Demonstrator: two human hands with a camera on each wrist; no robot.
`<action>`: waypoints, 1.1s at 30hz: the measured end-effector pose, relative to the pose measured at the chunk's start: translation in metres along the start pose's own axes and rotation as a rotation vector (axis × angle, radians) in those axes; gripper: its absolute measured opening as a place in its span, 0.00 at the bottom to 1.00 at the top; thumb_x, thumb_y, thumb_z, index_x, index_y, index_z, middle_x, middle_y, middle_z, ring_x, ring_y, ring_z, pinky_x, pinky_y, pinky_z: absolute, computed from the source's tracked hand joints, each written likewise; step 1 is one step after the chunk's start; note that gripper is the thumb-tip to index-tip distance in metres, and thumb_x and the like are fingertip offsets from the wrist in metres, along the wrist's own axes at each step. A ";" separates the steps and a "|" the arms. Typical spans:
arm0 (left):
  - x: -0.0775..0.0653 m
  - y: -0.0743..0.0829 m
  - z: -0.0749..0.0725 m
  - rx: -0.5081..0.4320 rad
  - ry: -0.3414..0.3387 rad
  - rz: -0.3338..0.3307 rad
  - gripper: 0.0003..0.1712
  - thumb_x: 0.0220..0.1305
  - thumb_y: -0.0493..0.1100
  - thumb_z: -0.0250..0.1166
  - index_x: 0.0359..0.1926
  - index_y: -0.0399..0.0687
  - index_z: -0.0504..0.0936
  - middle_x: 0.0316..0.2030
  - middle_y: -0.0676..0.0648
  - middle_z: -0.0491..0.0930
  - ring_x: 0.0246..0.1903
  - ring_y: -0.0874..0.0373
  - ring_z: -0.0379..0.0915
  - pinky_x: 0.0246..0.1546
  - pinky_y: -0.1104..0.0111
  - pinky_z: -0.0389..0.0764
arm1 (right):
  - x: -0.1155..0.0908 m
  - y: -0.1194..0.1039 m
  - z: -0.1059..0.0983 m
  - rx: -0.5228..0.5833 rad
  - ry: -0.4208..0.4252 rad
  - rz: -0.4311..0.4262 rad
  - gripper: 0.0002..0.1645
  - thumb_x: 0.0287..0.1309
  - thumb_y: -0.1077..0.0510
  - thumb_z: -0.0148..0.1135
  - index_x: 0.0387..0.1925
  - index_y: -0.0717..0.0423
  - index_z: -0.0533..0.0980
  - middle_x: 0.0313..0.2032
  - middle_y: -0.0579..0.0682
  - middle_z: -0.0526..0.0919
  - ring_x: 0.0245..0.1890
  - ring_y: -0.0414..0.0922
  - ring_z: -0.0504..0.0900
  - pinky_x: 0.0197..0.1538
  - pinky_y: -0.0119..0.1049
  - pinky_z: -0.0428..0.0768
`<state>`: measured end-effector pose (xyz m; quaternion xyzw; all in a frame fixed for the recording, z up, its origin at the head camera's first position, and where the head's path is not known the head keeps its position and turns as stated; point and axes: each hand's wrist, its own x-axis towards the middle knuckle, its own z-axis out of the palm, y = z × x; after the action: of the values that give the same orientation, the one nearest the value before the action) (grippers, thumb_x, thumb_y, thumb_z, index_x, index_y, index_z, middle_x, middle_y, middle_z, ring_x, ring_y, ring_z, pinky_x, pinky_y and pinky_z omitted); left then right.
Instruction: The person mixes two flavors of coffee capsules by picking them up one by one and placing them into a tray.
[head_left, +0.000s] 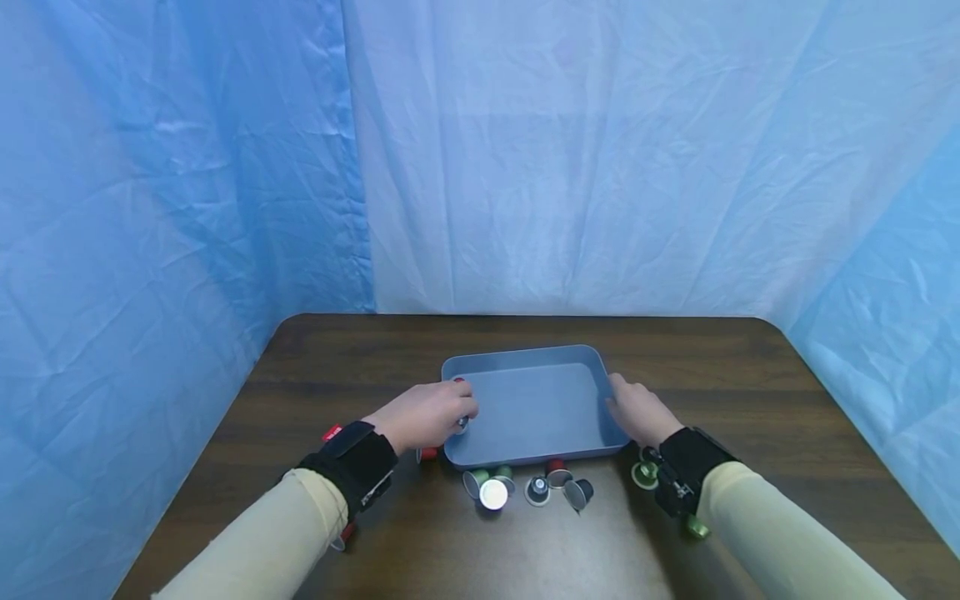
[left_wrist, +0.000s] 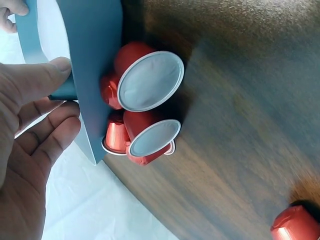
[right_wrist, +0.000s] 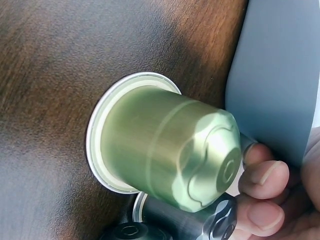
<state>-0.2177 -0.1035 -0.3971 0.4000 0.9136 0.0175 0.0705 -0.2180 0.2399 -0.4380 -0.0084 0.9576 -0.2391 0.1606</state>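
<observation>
My left hand [head_left: 431,415] reaches over the left wall of a blue-grey tray [head_left: 532,408]. Its thumb and fingers pinch a dark coffee capsule [head_left: 462,423], largely covered by the fingers. Along the tray's outer left wall lie several red coffee capsules [left_wrist: 150,82]. At the opposite side, my right hand [head_left: 642,411] grips the tray's right edge, fingers curled against the wall. Close by in the right wrist view stands a green coffee capsule [right_wrist: 170,145] on its lid, with a dark capsule [right_wrist: 180,215] partly behind it near the fingertips.
Several capsules, including a white-lidded one [head_left: 492,494] and a dark one [head_left: 537,490], lie before the tray's front wall. Another green capsule [head_left: 696,527] is beside the right forearm. A red capsule [head_left: 343,535] lies by the left sleeve. Blue curtains [head_left: 562,167] surround the brown table [head_left: 337,358].
</observation>
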 end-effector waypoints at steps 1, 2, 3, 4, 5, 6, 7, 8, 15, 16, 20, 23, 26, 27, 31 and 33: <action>0.001 0.001 0.000 0.014 -0.003 0.001 0.15 0.63 0.42 0.74 0.51 0.52 0.87 0.42 0.52 0.79 0.41 0.60 0.77 0.52 0.67 0.82 | 0.000 0.000 0.000 0.001 -0.002 0.000 0.28 0.77 0.60 0.46 0.71 0.69 0.57 0.49 0.67 0.78 0.31 0.50 0.80 0.27 0.40 0.75; 0.002 0.001 0.001 0.028 -0.004 0.002 0.15 0.63 0.42 0.74 0.50 0.52 0.87 0.41 0.52 0.78 0.40 0.60 0.76 0.52 0.68 0.82 | 0.000 0.000 0.000 0.002 -0.002 0.000 0.28 0.77 0.60 0.46 0.71 0.69 0.57 0.50 0.67 0.77 0.31 0.50 0.80 0.27 0.40 0.75; 0.003 0.001 0.002 0.042 -0.004 0.004 0.15 0.62 0.42 0.74 0.50 0.52 0.87 0.41 0.52 0.79 0.40 0.60 0.76 0.52 0.68 0.83 | 0.000 0.000 0.000 0.002 -0.003 0.000 0.28 0.77 0.60 0.46 0.71 0.69 0.57 0.50 0.67 0.77 0.31 0.50 0.80 0.27 0.41 0.75; 0.004 0.002 0.003 0.061 -0.006 0.007 0.15 0.62 0.43 0.75 0.50 0.52 0.87 0.40 0.52 0.79 0.40 0.60 0.76 0.51 0.68 0.83 | 0.000 0.000 0.000 0.001 -0.004 -0.001 0.28 0.77 0.60 0.46 0.71 0.69 0.56 0.50 0.68 0.77 0.31 0.50 0.80 0.27 0.40 0.75; 0.005 0.002 0.003 0.082 -0.006 0.010 0.15 0.62 0.43 0.75 0.50 0.52 0.87 0.40 0.52 0.79 0.39 0.60 0.76 0.51 0.68 0.83 | 0.000 0.000 0.000 0.001 -0.004 0.000 0.28 0.77 0.60 0.46 0.71 0.69 0.56 0.51 0.68 0.77 0.32 0.50 0.81 0.27 0.40 0.75; 0.006 0.003 0.004 0.099 -0.007 0.015 0.15 0.63 0.43 0.74 0.50 0.52 0.87 0.40 0.51 0.79 0.39 0.60 0.77 0.52 0.67 0.83 | 0.000 0.001 0.000 0.000 -0.005 0.001 0.28 0.77 0.60 0.46 0.71 0.69 0.56 0.52 0.69 0.77 0.33 0.51 0.81 0.28 0.40 0.76; 0.007 0.004 0.005 0.115 -0.008 0.018 0.15 0.62 0.43 0.75 0.50 0.52 0.87 0.40 0.51 0.80 0.40 0.60 0.77 0.52 0.67 0.83 | 0.000 0.001 0.000 0.000 -0.006 0.002 0.28 0.77 0.60 0.46 0.71 0.69 0.56 0.52 0.69 0.77 0.34 0.51 0.81 0.28 0.40 0.76; 0.008 0.004 0.006 0.126 -0.011 0.018 0.15 0.62 0.44 0.75 0.51 0.53 0.87 0.41 0.51 0.80 0.40 0.59 0.77 0.52 0.67 0.82 | 0.000 0.001 0.000 -0.001 -0.007 0.001 0.28 0.77 0.60 0.46 0.71 0.69 0.56 0.53 0.70 0.77 0.35 0.52 0.81 0.29 0.40 0.76; 0.013 0.007 0.011 0.176 -0.012 0.027 0.18 0.59 0.43 0.77 0.51 0.53 0.88 0.43 0.50 0.83 0.43 0.57 0.80 0.55 0.66 0.81 | 0.002 0.002 0.000 -0.019 0.001 -0.015 0.27 0.77 0.61 0.46 0.70 0.70 0.57 0.49 0.68 0.79 0.32 0.51 0.81 0.27 0.40 0.75; 0.013 0.007 0.012 0.182 -0.006 0.032 0.18 0.59 0.43 0.77 0.51 0.52 0.88 0.43 0.50 0.83 0.43 0.57 0.80 0.55 0.65 0.81 | 0.003 0.002 0.000 -0.020 0.003 -0.017 0.27 0.77 0.62 0.46 0.69 0.70 0.57 0.48 0.67 0.79 0.31 0.50 0.81 0.27 0.40 0.75; 0.015 0.006 0.016 0.183 0.011 0.031 0.17 0.59 0.43 0.77 0.50 0.51 0.88 0.42 0.50 0.84 0.42 0.57 0.81 0.54 0.66 0.82 | 0.004 0.002 0.000 -0.027 0.004 -0.011 0.26 0.76 0.62 0.46 0.69 0.70 0.58 0.47 0.66 0.79 0.29 0.50 0.80 0.26 0.40 0.75; 0.014 0.004 0.018 0.177 0.011 0.019 0.16 0.60 0.44 0.76 0.50 0.50 0.87 0.42 0.50 0.83 0.42 0.58 0.81 0.53 0.66 0.83 | 0.004 0.001 0.000 -0.031 0.005 -0.002 0.26 0.76 0.61 0.47 0.69 0.69 0.58 0.48 0.66 0.79 0.31 0.50 0.80 0.27 0.40 0.76; 0.013 0.002 0.021 0.193 0.008 0.026 0.17 0.61 0.45 0.75 0.51 0.51 0.86 0.43 0.50 0.84 0.43 0.58 0.82 0.54 0.66 0.82 | 0.004 0.000 0.000 -0.031 0.004 -0.009 0.26 0.77 0.61 0.47 0.69 0.70 0.58 0.48 0.67 0.79 0.32 0.50 0.81 0.28 0.40 0.76; 0.013 0.002 0.022 0.199 0.010 0.034 0.17 0.62 0.46 0.75 0.51 0.51 0.86 0.43 0.49 0.84 0.43 0.58 0.82 0.54 0.66 0.82 | 0.004 0.000 0.000 -0.032 0.007 -0.010 0.26 0.77 0.61 0.47 0.69 0.70 0.58 0.49 0.67 0.79 0.33 0.51 0.81 0.29 0.40 0.76; 0.011 0.001 0.022 0.188 0.013 0.051 0.18 0.62 0.48 0.75 0.52 0.52 0.86 0.43 0.50 0.84 0.44 0.59 0.82 0.55 0.66 0.82 | 0.004 0.001 0.000 -0.032 0.007 -0.007 0.26 0.77 0.61 0.48 0.69 0.70 0.58 0.51 0.69 0.79 0.36 0.52 0.81 0.32 0.40 0.77; 0.010 0.001 0.020 0.171 0.016 0.056 0.18 0.62 0.48 0.75 0.52 0.52 0.86 0.43 0.51 0.83 0.43 0.59 0.81 0.55 0.66 0.82 | 0.004 0.002 0.000 -0.035 0.007 -0.004 0.27 0.77 0.61 0.48 0.69 0.70 0.58 0.51 0.69 0.79 0.36 0.52 0.81 0.31 0.40 0.77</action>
<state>-0.2207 -0.0955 -0.4182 0.4296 0.9009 -0.0555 0.0280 -0.2215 0.2406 -0.4403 -0.0123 0.9621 -0.2229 0.1564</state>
